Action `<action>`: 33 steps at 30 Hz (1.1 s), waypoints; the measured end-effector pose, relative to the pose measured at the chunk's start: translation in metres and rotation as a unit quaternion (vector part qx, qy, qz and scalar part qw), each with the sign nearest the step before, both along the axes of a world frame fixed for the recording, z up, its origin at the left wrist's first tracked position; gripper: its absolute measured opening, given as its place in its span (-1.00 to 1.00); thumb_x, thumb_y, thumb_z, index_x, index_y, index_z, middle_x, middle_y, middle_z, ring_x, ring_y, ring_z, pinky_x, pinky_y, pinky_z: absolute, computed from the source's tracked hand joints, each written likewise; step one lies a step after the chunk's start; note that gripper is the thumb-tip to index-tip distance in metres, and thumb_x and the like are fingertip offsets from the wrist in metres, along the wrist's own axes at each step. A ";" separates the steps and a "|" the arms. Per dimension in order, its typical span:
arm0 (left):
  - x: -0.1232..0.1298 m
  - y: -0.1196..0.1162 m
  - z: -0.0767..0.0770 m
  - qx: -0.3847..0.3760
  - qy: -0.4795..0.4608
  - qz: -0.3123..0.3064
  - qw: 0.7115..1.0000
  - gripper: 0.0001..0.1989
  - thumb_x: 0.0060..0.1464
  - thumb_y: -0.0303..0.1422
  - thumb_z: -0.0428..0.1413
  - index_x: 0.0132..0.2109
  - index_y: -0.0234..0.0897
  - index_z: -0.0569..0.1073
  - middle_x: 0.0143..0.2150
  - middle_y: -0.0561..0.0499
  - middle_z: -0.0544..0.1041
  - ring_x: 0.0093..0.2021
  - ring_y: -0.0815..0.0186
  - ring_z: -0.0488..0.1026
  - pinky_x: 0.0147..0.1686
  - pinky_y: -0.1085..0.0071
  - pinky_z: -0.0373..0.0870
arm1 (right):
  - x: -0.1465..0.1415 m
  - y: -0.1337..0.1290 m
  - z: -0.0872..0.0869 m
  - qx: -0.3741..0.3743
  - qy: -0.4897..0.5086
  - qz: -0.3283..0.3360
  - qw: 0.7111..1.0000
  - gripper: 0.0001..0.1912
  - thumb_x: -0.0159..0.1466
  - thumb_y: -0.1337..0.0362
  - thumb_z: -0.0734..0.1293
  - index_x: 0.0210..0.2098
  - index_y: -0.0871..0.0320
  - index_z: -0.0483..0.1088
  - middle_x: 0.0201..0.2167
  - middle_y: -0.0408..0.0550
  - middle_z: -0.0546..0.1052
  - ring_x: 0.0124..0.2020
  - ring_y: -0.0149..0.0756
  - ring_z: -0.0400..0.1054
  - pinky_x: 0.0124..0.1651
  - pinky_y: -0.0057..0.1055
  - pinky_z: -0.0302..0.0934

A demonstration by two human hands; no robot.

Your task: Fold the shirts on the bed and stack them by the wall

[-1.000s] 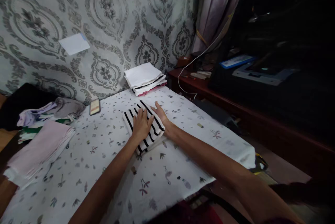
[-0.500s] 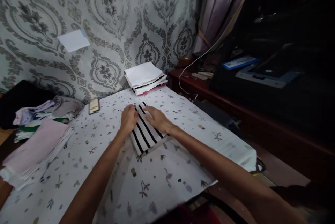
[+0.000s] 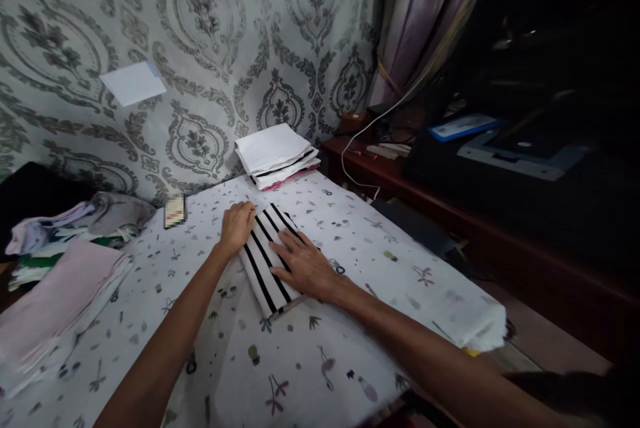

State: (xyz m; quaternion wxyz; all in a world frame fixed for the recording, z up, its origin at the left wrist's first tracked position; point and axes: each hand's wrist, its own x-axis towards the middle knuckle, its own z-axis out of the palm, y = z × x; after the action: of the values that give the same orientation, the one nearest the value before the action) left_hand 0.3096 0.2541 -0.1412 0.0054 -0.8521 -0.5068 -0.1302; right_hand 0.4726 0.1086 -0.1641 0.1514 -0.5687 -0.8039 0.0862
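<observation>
A folded white garment with black stripes lies flat on the patterned white cloth in front of me. My left hand is at its far left edge, with the fingers bent together against the corner; the fingertips are partly hidden. On top of the stripes rests my right hand, palm down, its fingers stretched out and spread. Beyond both hands stands a stack of folded white clothes with a dark layer and a pinkish-red one lower down.
At the left lie a folded pink cloth and a heap of mixed clothes. A small phone-like object, its face blurred, stands near the wall. A dark red ledge with a white cable runs along the right.
My right hand has moved back toward me and now lies flatter across the stripes. My left hand has shifted slightly left at the garment's far corner. The view has tilted a little.
</observation>
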 end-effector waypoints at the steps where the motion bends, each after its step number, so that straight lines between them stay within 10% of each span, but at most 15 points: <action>1: 0.008 0.001 0.000 0.003 -0.006 -0.021 1.000 -0.75 0.34 -0.27 -0.09 -0.02 -0.20 0.44 -0.03 -0.11 0.53 0.04 0.12 0.41 0.04 0.24 0.27 | 0.000 0.000 0.000 -0.001 0.001 0.001 1.000 -0.40 0.40 0.00 0.20 0.33 0.18 0.23 0.38 0.20 0.20 0.43 0.01 -0.05 0.43 -0.01 -0.16; 9: 0.053 0.032 -0.018 -0.066 0.009 -0.029 0.997 -0.77 0.32 -0.24 -0.03 -0.21 -0.22 0.46 -0.22 -0.04 0.58 -0.17 0.20 0.49 -0.18 0.37 0.32 | 0.003 -0.003 -0.004 0.004 0.005 0.018 1.000 -0.25 0.35 -0.20 0.16 0.35 0.15 0.19 0.41 0.21 0.12 0.45 0.05 -0.13 0.43 0.04 -0.26; 19: 0.057 0.035 -0.013 -0.077 0.002 0.042 0.996 -0.73 0.35 -0.23 -0.09 -0.03 -0.24 0.44 -0.01 -0.16 0.55 0.03 0.12 0.44 -0.01 0.28 0.31 | 0.003 0.002 -0.006 -0.038 0.021 0.022 0.999 -0.25 0.32 -0.19 0.20 0.35 0.08 0.19 0.43 0.14 0.09 0.47 0.02 -0.20 0.44 0.05 -0.35; 28: 0.010 -0.105 -0.025 -0.082 -0.027 -0.109 0.990 -0.47 0.38 -0.15 -0.18 0.36 -0.33 0.15 0.43 -0.27 0.14 0.45 0.04 -0.03 0.38 -0.03 -0.17 | 0.026 0.017 -0.005 -0.073 0.400 -0.055 0.912 -0.64 0.40 0.09 0.13 0.05 0.09 0.38 0.05 -0.03 0.53 0.10 -0.20 0.37 0.21 -0.21 0.19; 33: -0.006 -0.169 -0.035 -0.138 -0.035 -0.160 0.977 -0.36 0.32 0.00 -0.13 0.44 -0.09 0.02 0.49 -0.13 0.03 0.49 0.07 -0.12 0.42 -0.07 -0.35 | 0.026 0.017 -0.007 -0.068 0.413 -0.080 0.905 -0.69 0.35 0.14 0.18 -0.02 0.10 0.42 -0.01 -0.02 0.55 -0.02 -0.18 0.42 0.11 -0.21 0.26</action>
State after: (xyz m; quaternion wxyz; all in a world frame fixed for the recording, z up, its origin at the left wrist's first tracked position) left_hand 0.3033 0.0855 -0.1767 -0.1502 -0.9096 -0.3772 -0.0879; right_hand 0.4982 0.1252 -0.1715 0.4372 -0.5538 -0.6130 0.3556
